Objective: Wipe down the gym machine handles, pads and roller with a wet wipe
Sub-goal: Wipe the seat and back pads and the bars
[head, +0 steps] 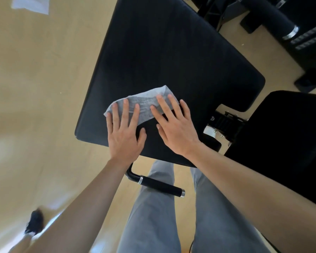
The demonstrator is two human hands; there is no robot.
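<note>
A white wet wipe [144, 105] lies spread flat on the large black seat pad [171, 57] of the gym machine. My left hand [125, 132] presses on the wipe's left part with straight, spread fingers. My right hand [173, 125] lies flat beside it, its fingertips on the wipe's right part. A second black pad [285, 143] stands to the right. A black handle [161, 186] with chrome ends sticks out below the seat pad, near my legs. A black foam roller [268, 17] lies at the upper right.
Light wooden floor surrounds the machine. Black frame parts and a metal bracket [221, 125] sit between the two pads. A sheet of paper [31, 4] lies on the floor at the top left. A dark shoe [34, 223] shows at the bottom left.
</note>
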